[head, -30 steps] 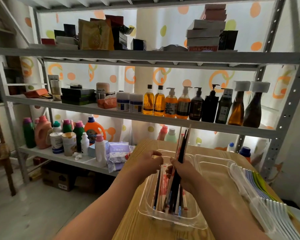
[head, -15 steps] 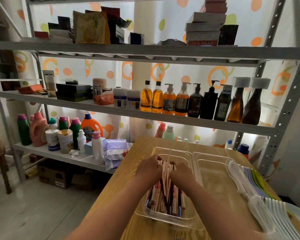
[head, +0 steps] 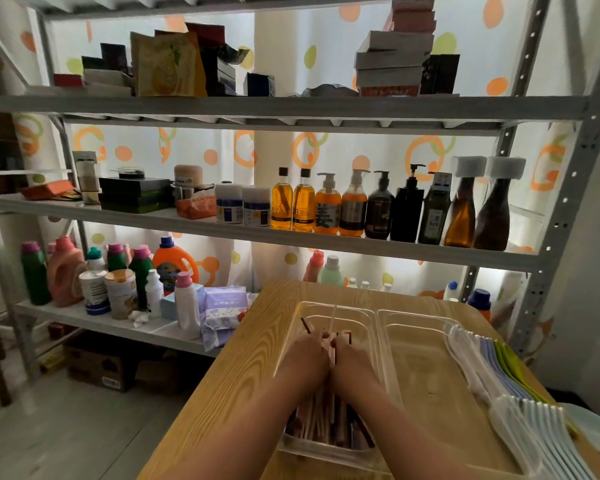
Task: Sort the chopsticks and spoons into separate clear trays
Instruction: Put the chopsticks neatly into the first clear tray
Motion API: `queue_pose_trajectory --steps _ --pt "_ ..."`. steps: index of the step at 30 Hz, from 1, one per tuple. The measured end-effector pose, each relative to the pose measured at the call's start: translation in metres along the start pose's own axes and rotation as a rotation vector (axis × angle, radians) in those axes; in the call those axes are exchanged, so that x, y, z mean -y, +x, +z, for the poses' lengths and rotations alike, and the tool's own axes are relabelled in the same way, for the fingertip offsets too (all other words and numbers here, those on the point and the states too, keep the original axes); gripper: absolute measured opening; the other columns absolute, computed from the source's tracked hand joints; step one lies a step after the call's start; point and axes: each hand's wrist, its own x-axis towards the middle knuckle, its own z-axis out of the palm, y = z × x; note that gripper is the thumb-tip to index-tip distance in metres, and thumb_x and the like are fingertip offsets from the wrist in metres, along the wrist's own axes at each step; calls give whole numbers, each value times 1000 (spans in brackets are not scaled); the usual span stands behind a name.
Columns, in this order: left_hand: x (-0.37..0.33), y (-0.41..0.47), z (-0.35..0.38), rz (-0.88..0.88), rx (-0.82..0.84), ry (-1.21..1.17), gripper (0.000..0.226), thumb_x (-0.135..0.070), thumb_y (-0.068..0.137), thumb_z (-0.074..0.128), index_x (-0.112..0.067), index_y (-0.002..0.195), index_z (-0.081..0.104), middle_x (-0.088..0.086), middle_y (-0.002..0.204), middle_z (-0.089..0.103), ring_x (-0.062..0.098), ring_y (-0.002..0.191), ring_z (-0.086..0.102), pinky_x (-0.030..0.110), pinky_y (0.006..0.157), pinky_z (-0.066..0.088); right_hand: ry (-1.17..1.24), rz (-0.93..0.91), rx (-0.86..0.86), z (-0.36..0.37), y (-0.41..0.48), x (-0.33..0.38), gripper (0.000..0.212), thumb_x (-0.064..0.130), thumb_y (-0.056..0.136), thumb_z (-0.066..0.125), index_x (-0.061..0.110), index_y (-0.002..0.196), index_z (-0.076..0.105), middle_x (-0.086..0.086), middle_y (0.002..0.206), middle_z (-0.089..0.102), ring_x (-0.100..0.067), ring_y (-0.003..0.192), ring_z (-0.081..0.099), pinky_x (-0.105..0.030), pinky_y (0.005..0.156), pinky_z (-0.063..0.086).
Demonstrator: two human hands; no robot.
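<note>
The chopsticks (head: 321, 424) are gripped by both hands at once: the left hand (head: 305, 355) and the right hand (head: 352, 362) are pressed side by side, backs turned up, with the fingers curled down round the far part of the bundle. The fingertips themselves are hidden under the knuckles. A few ends are seen poking out beyond the hands, among them a dark stick angled to the left and a pale one pointing straight away. The near ends of the bundle are laid against the front wall of the left tray (head: 357, 327), in which the whole bundle is held. The right tray (head: 423, 358) is set just beside it, the two rims touching along their long sides. Just to the right of that tray, an overlapping row of spoons (head: 492, 375) in white, blue and green is spread on the table (head: 239, 375). Behind the table, metal shelving (head: 291, 237) is stacked with boxes above, a line of bottles (head: 354, 206) in the middle and detergent jugs below.
</note>
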Motion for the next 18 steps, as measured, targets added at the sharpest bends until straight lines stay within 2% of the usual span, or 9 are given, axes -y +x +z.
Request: queue_pose_trajectory --steps 3,5,7,9,12,15,18 --pt "-1 -5 4 78 11 91 36 -14 99 39 -7 133 51 11 134 53 25 124 49 33 107 36 50 -2 -80 3 -2 -5 41 20 96 39 13 137 39 -12 124 56 -26 111 57 -31 87 45" --pt "2 -3 6 22 50 115 45 -19 101 36 -10 146 34 9 147 42 26 133 41 32 108 30 106 28 -133 5 -3 -5 39 16 97 37 13 135 40 -11 117 61 -25 106 59 -30 82 45" --pt "7 0 10 -24 72 137 50 -20 101 34 -13 150 25 11 148 41 27 134 41 34 108 30 118 81 -154 6 -1 -4 38 10 96 35 11 134 42 -11 115 62 -26 104 59 -27 77 42" --pt "7 0 11 -23 84 192 48 -18 100 36 -11 148 30 13 139 50 28 126 48 34 104 35 37 107 -142 7 0 -4 33 10 95 36 8 123 53 -12 112 64 -26 103 61 -25 73 39" --pt "8 0 11 30 69 290 36 -19 98 39 -9 131 49 12 124 60 28 114 55 36 99 39 -59 133 -117 9 -1 -4 27 11 95 39 5 107 63 -13 111 62 -25 100 61 -23 70 37" --pt "13 2 15 68 58 348 36 -19 97 40 -10 129 51 11 121 61 28 113 55 34 97 39 -52 120 -153 11 1 -5 28 9 93 40 3 109 62 -16 115 57 -25 102 58 -22 75 40" --pt "11 2 15 88 26 407 32 -21 100 37 -7 123 54 12 124 58 27 115 52 32 98 34 6 90 -156 11 -1 -4 29 12 95 39 8 119 55 -12 112 62 -25 100 60 -25 75 42"
